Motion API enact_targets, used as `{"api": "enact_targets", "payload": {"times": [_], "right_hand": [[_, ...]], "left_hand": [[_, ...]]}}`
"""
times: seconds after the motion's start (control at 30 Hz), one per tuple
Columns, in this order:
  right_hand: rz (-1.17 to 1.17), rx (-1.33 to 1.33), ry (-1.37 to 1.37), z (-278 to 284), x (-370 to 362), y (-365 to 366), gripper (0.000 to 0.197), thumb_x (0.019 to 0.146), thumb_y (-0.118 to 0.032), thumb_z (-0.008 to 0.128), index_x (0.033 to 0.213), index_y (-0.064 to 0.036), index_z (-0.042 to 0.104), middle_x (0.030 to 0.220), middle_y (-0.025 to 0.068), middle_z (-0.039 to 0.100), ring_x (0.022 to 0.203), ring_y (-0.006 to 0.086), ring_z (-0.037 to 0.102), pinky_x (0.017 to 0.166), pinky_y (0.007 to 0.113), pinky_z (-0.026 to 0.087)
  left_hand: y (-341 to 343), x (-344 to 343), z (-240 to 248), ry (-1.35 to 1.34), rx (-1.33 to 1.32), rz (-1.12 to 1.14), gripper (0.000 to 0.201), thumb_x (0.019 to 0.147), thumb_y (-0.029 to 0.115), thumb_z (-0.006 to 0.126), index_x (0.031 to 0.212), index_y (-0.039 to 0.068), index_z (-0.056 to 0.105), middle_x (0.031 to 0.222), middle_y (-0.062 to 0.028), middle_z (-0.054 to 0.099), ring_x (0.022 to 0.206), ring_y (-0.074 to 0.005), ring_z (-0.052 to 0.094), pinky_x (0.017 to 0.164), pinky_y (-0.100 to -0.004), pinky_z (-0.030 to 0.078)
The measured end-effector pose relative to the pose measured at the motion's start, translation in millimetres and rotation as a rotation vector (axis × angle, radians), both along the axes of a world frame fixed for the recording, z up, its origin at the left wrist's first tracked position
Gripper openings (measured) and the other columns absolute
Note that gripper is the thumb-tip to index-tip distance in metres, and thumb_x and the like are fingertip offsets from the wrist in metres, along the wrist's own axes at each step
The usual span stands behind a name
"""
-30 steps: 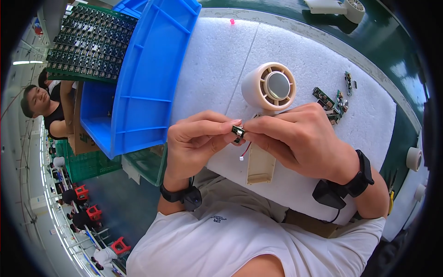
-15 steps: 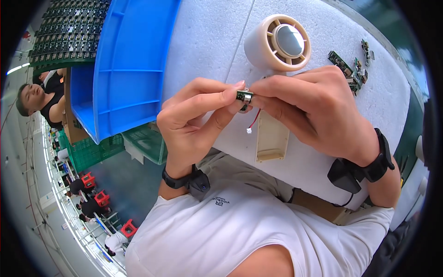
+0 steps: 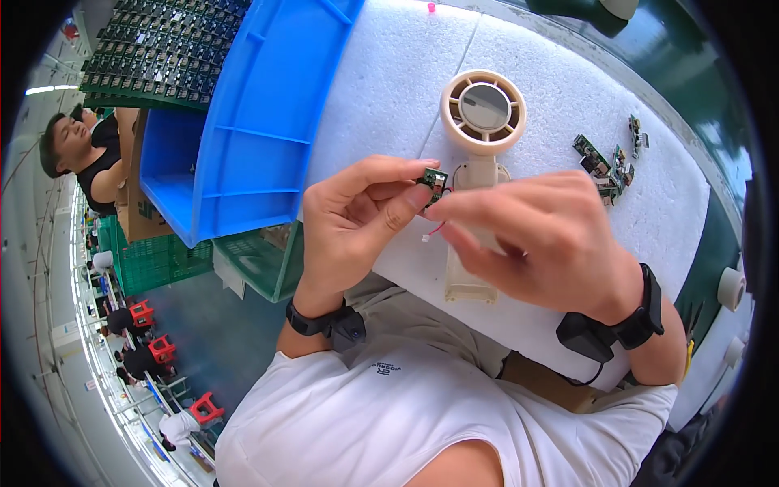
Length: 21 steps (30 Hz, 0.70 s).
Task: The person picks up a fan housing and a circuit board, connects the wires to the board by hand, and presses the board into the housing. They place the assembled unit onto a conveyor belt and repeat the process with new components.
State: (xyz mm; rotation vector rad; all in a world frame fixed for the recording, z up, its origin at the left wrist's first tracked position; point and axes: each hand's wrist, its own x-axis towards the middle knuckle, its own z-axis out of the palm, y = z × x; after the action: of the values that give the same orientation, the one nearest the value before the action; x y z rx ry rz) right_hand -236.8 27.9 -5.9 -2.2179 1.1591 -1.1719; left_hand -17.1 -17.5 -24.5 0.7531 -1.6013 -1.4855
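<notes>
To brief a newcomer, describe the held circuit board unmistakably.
On the white foam sheet, find the cream fan head. Below and left of it in the picture, the left hand pinches a small green circuit board. Unlike the loose boards lying on the foam at right, this one is held up in a hand.

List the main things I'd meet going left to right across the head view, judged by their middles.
Blue bin → left hand → held circuit board → cream fan head → right hand → loose circuit boards → off-white cylinder
</notes>
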Motion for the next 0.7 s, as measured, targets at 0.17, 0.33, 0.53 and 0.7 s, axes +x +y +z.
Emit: {"api": "enact_targets", "payload": {"times": [0.17,0.33,0.53,0.7], "right_hand": [[0.071,-0.095,0.047,-10,1,-2,0.016,0.077,-0.006,0.076,0.092,-0.0102,0.071,0.057,-0.0002,0.053,0.043,0.0162,0.050,0.043,0.030,0.039],[0.032,0.019,-0.022,0,1,0,0.014,0.076,-0.003,0.074,0.088,-0.0089,0.069,0.059,0.0007,0.055,0.044,0.0145,0.051,0.044,0.028,0.040],[-0.158,0.066,-0.007,-1,1,-1,0.014,0.076,0.001,0.072,0.086,-0.0073,0.067,0.062,0.0022,0.057,0.048,0.0108,0.052,0.045,0.025,0.042],[-0.114,0.063,-0.013,-1,-3,-3,0.014,0.076,0.001,0.072,0.086,-0.0061,0.067,0.069,0.0033,0.059,0.054,0.0120,0.058,0.050,0.026,0.047]], "left_hand": [[-3,-1,2,-0.034,0.040,-0.035,0.026,0.092,-0.007,0.065,0.117,-0.005,0.067,0.110,-0.0142,0.071,0.100,-0.0176,0.069,0.086,-0.0288,0.058],[0,-3,0,0.005,0.024,-0.004,0.026,0.092,-0.007,0.066,0.118,-0.005,0.067,0.110,-0.0139,0.071,0.100,-0.0176,0.069,0.086,-0.0291,0.058],[4,-6,-1,-0.008,-0.083,0.017,0.027,0.089,-0.010,0.067,0.116,-0.004,0.068,0.108,-0.0146,0.069,0.097,-0.0182,0.070,0.084,-0.0289,0.058],[3,-6,-1,-0.109,-0.261,0.030,0.029,0.087,-0.012,0.068,0.114,-0.003,0.070,0.108,-0.0150,0.069,0.095,-0.0190,0.070,0.082,-0.0280,0.058]]}}
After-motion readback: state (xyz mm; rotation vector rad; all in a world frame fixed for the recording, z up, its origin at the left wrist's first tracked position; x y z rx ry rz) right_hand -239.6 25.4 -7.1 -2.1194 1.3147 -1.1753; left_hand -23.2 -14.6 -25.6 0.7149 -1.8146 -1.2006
